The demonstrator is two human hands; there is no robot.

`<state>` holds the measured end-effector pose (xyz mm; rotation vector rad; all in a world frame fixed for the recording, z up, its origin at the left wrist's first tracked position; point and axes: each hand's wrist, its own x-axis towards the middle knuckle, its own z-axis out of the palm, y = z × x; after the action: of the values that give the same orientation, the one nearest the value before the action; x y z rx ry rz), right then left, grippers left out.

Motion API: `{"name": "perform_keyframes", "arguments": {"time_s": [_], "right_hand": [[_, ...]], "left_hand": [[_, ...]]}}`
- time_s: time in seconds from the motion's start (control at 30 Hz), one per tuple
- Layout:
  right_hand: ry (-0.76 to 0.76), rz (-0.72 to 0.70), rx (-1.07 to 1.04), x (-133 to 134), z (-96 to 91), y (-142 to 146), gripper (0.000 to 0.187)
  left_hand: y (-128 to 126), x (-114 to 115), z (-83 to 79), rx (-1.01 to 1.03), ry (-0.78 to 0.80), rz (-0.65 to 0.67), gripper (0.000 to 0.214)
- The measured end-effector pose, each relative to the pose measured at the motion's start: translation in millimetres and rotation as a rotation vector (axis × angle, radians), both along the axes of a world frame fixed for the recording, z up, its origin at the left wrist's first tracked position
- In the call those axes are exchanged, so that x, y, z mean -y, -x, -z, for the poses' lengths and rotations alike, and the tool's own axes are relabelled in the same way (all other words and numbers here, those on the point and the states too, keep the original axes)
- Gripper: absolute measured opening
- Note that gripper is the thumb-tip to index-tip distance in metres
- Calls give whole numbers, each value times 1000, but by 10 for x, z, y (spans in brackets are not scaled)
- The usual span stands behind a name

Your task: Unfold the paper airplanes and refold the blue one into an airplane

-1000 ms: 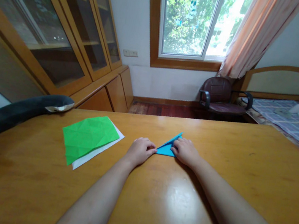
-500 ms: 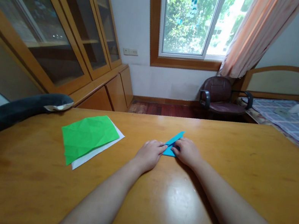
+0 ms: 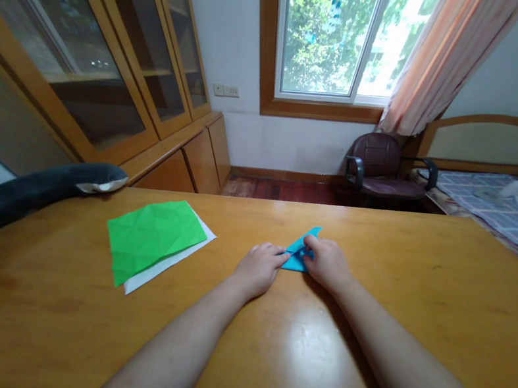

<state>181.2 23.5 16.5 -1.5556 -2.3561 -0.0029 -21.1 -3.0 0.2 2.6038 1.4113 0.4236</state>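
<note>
A small piece of folded blue paper (image 3: pixel 296 262) lies on the wooden table (image 3: pixel 248 366), with one slanted flap pointing up and to the right. My left hand (image 3: pixel 260 268) grips its left corner, fingertips pressed down on the fold. From the right, my right hand (image 3: pixel 326 261) pinches the slanted flap with thumb and forefinger. Both hands cover parts of the paper, so its full shape is hidden. Left of my hands rests a creased green sheet (image 3: pixel 154 236) with a white sheet (image 3: pixel 172 260) partly under it.
A dark plush toy (image 3: pixel 28 197) with white parts lies along the table's left side. Beyond the far edge are a glass-door cabinet (image 3: pixel 136 65), a maroon armchair (image 3: pixel 379 165) and a bed (image 3: pixel 512 205) under the window side.
My right hand's fingers have shifted slightly up along the slanted flap of the blue paper, and its tip looks a little bent. My left hand keeps its place.
</note>
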Motion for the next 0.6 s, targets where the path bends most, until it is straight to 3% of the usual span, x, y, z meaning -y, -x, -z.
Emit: {"name": "perform_keyframes", "arguments": {"time_s": [0.37, 0.6], "right_hand": [[173, 15, -203, -100, 138, -42, 23], [100, 61, -135, -139, 187, -43, 20]], "left_hand": [[1, 13, -9, -25, -35, 7, 33], [-6, 18, -22, -55, -34, 13, 33]]}}
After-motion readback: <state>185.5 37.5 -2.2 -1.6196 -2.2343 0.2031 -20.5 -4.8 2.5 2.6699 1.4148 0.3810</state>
